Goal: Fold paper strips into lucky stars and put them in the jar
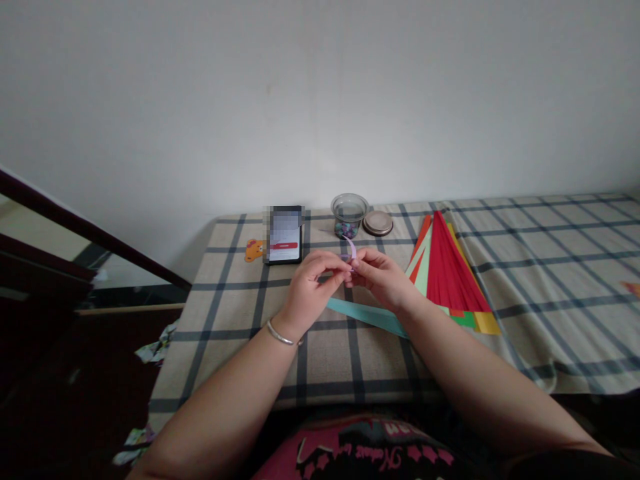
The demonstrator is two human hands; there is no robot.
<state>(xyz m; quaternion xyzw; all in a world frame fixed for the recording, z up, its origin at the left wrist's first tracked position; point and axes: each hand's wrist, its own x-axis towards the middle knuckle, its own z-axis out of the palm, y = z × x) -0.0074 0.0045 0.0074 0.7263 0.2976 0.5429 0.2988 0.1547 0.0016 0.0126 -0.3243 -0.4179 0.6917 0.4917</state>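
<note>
Shirt, dark with pink print [350, 453], at the lower edge, nearest the camera. Forearms, two, bare, reaching forward from either side and converging above the checked tablecloth [230, 333].

Lilac paper strip [352, 248], one: located between the two sets of fingertips; free end rises from the pinch, long axis pointing away from the wearer, tip curling leftward toward the clear plastic jar [349, 211]. Free end sits closer to the right hand's fingertips.

Left hand [311, 283]: thumb and forefinger narrowed on the folded part of the strip, wrist angled inward, silver bracelet [279, 332] below. Right hand [381, 277]: likewise pinched on the strip, mirrored; fingertips of both nearly meeting. Exact fold hidden by the fingers.

Light blue strip [367, 317]: flat on the cloth, running crosswise beneath the hands, partly covered by the right forearm. Red paper strips [450, 267]: fanned, right of the right hand.
</note>
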